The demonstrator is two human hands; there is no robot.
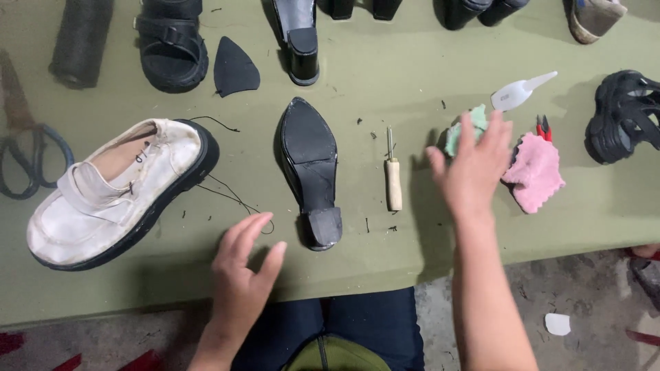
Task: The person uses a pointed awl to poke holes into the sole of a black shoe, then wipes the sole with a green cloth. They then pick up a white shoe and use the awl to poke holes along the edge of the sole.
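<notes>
I'm looking down on the green surface [385, 75], and its near edge runs just in front of my lap, with bare floor [584, 288] showing past it on the right. Open room lies along that near strip, between the white shoe [117, 189] on the left and the black heeled shoe [311, 172] lying sole-up in the middle. My left hand [242, 275] hovers over that strip by the edge, fingers spread and loosely curved, holding nothing, just short of the heel. A loose black thread [234, 196] trails from the white shoe toward it. Right of the heeled shoe there's a small wooden-handled awl [392, 175] with clear cloth around it. My right hand [474, 168] is out flat, fingers splayed wide, over a green cloth [462, 130]; I can't tell if it's pressing on it. A pink cloth [536, 172] sits just beside it, red snips [544, 127] and a white shoehorn [522, 91] behind, and a black sandal [622, 117] crowds the right edge.
</notes>
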